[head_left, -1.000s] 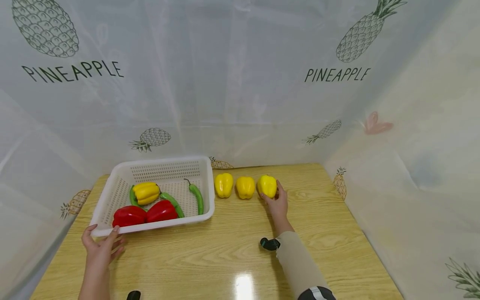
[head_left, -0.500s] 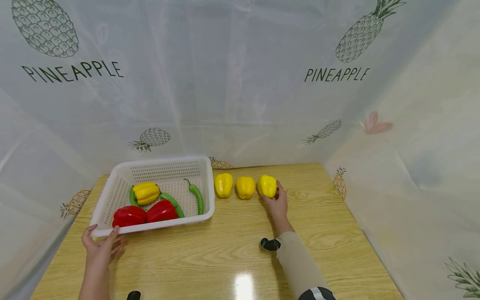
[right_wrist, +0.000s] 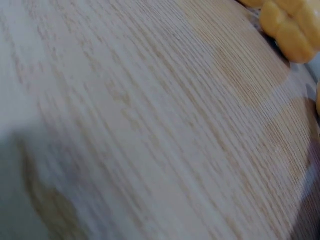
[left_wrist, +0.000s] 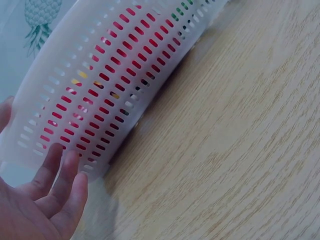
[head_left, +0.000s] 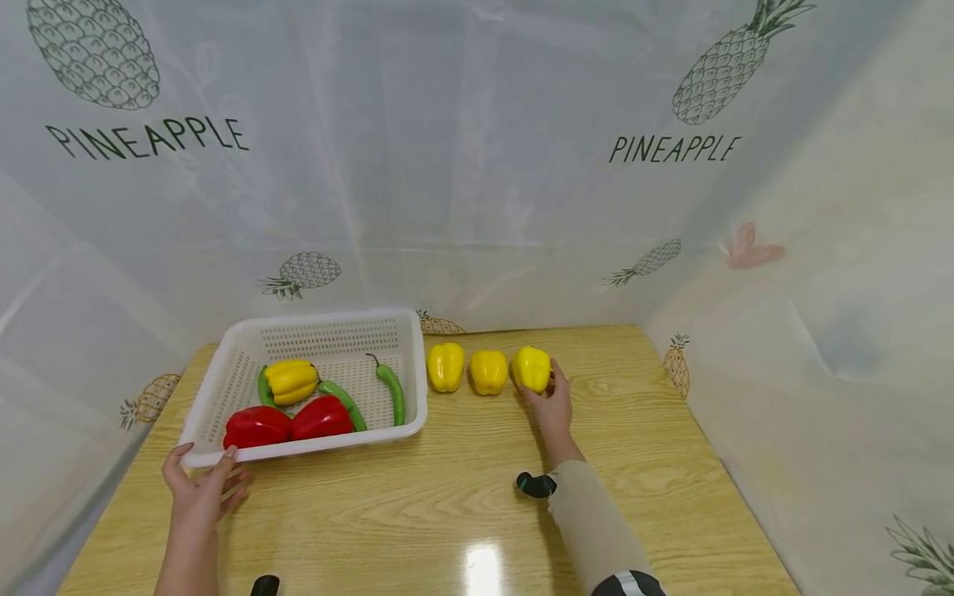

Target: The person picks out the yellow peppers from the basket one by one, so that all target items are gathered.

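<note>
In the head view my left hand [head_left: 195, 497] is at the near left corner of a white plastic basket [head_left: 301, 454], two fingertips hooked on its rim. The left wrist view shows several fingers [left_wrist: 67, 182] bent against the slotted outer wall. Inside lie two red bell peppers [head_left: 322, 418], a yellow bell pepper [head_left: 291, 382] and several green chili peppers [head_left: 391, 393]. At the back my right hand [head_left: 551, 407] holds another yellow bell pepper [head_left: 532, 369] between thumb and fingers. It is the rightmost of a row with two more yellow bell peppers [head_left: 445, 367].
Behind the wooden table [head_left: 387, 521] hangs a pale pineapple-print curtain [head_left: 477, 165], close to the back edge. Dark straps and a small black device [head_left: 537, 485] sit on the right sleeve. Yellow bell peppers [right_wrist: 290, 30] fill the right wrist view's upper right corner.
The head view shifts very slightly. Both hands, the basket and the bell peppers keep their places.
</note>
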The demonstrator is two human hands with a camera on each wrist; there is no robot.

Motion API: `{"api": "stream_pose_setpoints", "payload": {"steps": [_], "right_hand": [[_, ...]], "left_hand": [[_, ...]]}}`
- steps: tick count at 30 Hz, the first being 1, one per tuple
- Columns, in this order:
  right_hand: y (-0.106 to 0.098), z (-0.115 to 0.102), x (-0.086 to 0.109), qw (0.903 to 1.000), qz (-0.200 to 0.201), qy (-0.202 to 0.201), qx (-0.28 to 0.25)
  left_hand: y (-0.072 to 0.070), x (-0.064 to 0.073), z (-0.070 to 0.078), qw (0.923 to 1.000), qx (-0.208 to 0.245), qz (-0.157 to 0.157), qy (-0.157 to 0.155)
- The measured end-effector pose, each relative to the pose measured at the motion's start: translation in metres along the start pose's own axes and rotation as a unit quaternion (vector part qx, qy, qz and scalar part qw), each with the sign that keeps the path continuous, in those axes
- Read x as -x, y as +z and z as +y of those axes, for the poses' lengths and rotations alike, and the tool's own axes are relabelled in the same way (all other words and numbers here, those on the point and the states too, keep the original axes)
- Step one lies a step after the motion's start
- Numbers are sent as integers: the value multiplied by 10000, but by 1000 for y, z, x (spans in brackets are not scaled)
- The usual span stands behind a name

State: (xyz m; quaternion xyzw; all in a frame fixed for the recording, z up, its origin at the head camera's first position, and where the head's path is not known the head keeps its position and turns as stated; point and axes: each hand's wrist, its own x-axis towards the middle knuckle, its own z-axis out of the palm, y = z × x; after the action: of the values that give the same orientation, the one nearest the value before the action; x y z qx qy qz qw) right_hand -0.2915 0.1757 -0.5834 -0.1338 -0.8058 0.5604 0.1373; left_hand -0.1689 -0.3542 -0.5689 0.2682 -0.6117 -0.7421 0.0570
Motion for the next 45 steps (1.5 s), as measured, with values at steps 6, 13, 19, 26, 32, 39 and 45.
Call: {"api": "stream_pose_setpoints", "payload": {"steps": [6, 13, 19, 26, 32, 39, 45], "right_hand": [[-1, 1, 1, 9999, 37, 28, -163], [-5, -4, 8, 9985, 19, 53, -553], [-9, -8, 18, 9971, 19, -36, -755], [-10, -9, 31, 9978, 235, -569, -229], [0, -17, 49, 9957, 4, -771, -521], [17, -50, 70, 9882, -704, -758, -1131], [33, -94, 91, 9814, -1179, -639, -1376]], "left_hand": [[10, 15, 14, 9995, -157, 199, -168], [14, 23, 25, 9988, -42, 174, -446], [4, 3, 5, 9996, -73, 69, -246], [-9, -24, -20, 9993, 61, 296, -214], [-2, -11, -14, 9998, 15, 200, -74], [14, 25, 13, 9997, -210, 118, 74], [22, 40, 31, 9992, -216, 198, -258]]}}
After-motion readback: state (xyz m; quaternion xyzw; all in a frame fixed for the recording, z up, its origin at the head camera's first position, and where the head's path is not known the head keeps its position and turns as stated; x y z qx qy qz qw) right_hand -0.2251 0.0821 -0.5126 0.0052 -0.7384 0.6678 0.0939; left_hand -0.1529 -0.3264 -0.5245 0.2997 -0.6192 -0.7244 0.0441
